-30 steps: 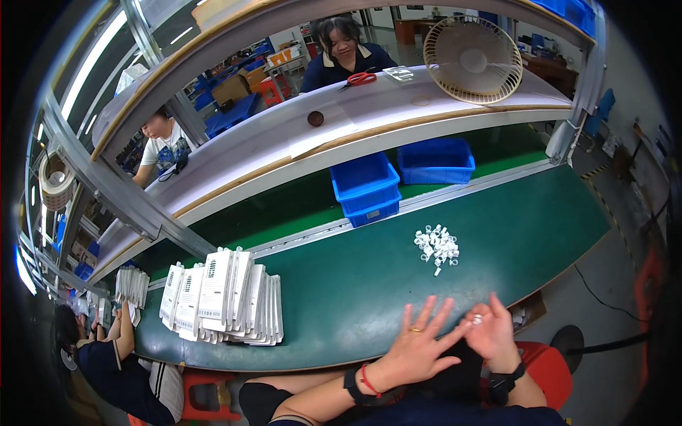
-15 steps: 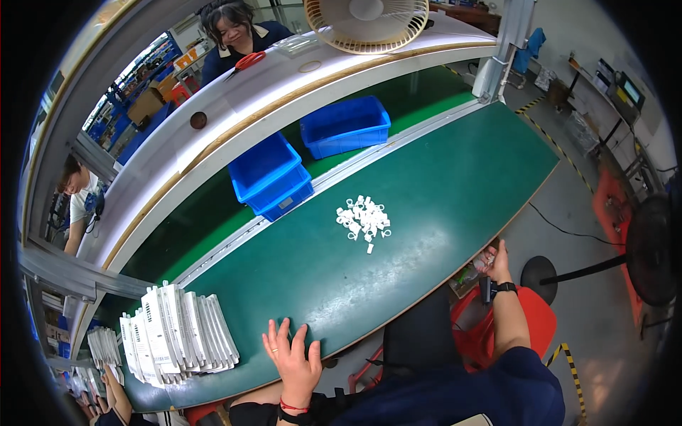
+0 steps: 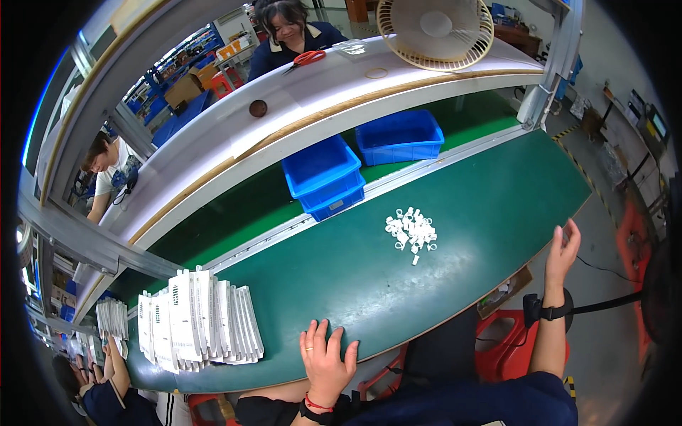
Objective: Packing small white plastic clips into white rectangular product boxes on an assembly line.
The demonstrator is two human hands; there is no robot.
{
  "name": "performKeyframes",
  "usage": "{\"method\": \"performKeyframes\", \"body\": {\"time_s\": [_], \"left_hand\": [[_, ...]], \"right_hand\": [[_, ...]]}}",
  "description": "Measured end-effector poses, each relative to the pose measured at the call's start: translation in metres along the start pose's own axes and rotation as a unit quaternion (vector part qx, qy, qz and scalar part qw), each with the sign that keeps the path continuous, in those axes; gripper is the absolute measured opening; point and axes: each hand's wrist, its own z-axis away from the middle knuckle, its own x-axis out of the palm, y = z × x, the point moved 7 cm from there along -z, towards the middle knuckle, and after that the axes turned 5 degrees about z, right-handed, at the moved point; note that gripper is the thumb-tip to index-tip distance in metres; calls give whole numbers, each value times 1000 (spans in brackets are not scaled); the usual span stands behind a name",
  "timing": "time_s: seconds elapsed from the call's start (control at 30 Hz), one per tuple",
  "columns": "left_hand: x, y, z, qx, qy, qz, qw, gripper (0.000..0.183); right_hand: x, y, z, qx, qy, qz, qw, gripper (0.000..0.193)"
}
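My left hand (image 3: 329, 362) rests on the near edge of the green table (image 3: 341, 284), its fingers spread and nothing in it. At the table's right-hand edge is my right hand (image 3: 561, 252), raised with its fingers stretched out; no object shows in it. A loose pile of small white ring-shaped plastic clips (image 3: 412, 228) lies on the table between the two hands and farther back. To the left of my left hand stands a leaning row of flat white packets (image 3: 199, 323) with dark print.
Two stacked blue bins (image 3: 323, 174) and another blue bin (image 3: 399, 138) stand behind the table. Above them runs a white shelf (image 3: 312, 96) with red scissors (image 3: 307, 59) and a fan (image 3: 435, 32). An open box (image 3: 506, 292) sits below the table's near edge. Other people work nearby.
My right hand has risen from beside the box under the table edge to the table's right edge, its fingers now extended. My left hand stays at the near edge. The whole view has shifted.
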Motion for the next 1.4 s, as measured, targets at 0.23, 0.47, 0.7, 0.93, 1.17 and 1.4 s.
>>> {"method": "performKeyframes", "body": {"time_s": [0.23, 0.47, 0.7, 0.93, 1.17, 1.4], "left_hand": [[-13, -6, 8, 6, 41, -21, 999, 34], [-5, -1, 4, 12, 45, 16, 999, 35], [-7, -5, 6, 2, 43, 9, 999, 36], [-6, -6, 3, -1, 48, 16, 999, 36], [-8, -8, 5, 2, 60, 18, 998, 34], [-12, -9, 7, 11, 65, 37, 997, 33]], "right_hand": [[117, -215, 63, -413, -494, -76, 761, 92], [181, -214, 105, -526, -546, -65, 649, 114], [194, -237, 131, -565, -570, -115, 585, 98], [199, -244, 142, -587, -519, -118, 610, 65], [178, -274, 172, -605, -467, -191, 616, 18], [166, -335, 238, -594, -495, -274, 571, 13]]}}
